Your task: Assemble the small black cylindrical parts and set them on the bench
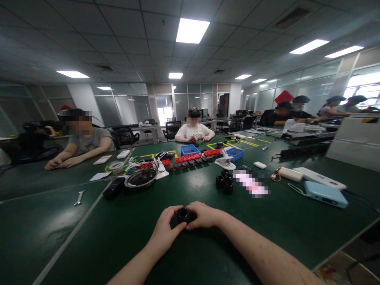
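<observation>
Between my two hands is a round black part with a hole in its top [184, 214], close above or on the green table. The thumb and fingers of my left hand [168, 225] close around its left side. From the right, my right hand [202, 215] grips the same part with its fingers curled. Its exact kind does not show. Beyond my right hand stands a small cluster of similar black round parts [227, 183], beside a blurred pink-and-white item [251, 184].
Across the green table [196, 253] runs a row of red blocks [188, 157] near blue bins [190, 150]. A metal bowl [141, 179], cables and a wrench [79, 197] lie left; a light-blue box [325, 194] and white devices lie right. Several people sit around.
</observation>
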`<state>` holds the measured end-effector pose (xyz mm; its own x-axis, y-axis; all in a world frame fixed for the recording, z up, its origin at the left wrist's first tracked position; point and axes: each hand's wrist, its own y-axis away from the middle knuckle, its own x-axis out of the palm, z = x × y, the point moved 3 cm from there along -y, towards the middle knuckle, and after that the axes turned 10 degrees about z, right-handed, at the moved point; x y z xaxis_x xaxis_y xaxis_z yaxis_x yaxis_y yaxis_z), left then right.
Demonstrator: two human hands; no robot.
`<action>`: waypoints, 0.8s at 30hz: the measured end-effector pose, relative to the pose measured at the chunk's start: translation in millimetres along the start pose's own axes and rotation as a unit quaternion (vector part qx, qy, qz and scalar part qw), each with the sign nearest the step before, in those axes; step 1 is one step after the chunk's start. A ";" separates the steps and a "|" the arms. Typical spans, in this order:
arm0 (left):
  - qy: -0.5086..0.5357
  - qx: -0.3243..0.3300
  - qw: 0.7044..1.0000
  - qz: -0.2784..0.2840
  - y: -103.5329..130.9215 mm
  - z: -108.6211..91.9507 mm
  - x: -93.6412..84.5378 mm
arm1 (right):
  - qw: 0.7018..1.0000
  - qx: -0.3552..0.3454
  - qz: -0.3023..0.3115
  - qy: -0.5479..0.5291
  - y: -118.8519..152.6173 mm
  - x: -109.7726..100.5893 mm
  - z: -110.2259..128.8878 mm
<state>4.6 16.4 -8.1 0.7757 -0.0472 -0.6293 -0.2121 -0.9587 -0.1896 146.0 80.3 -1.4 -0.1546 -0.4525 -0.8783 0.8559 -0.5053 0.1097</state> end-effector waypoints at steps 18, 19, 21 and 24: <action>-0.007 -0.012 1.000 -0.006 1.2 -0.6 -0.1 | 1.000 0.006 -0.026 -0.016 0.7 2.0 0.7; -0.006 -0.009 1.000 -0.002 1.2 -0.5 -0.3 | 0.999 -0.010 -0.009 -0.049 1.1 1.1 -1.7; -0.003 0.000 1.000 0.002 1.0 -0.9 -0.4 | 0.994 -0.029 0.022 -0.104 1.5 0.5 -5.2; -0.002 0.003 1.000 -0.001 0.4 -2.2 0.5 | 0.994 0.000 0.013 -0.110 0.6 1.4 -5.5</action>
<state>6.3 15.4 -6.8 0.7745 -0.0434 -0.6311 -0.2130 -0.9573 -0.1955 149.0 83.4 -5.1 -0.2371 -0.6156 -0.7516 0.8611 -0.4914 0.1308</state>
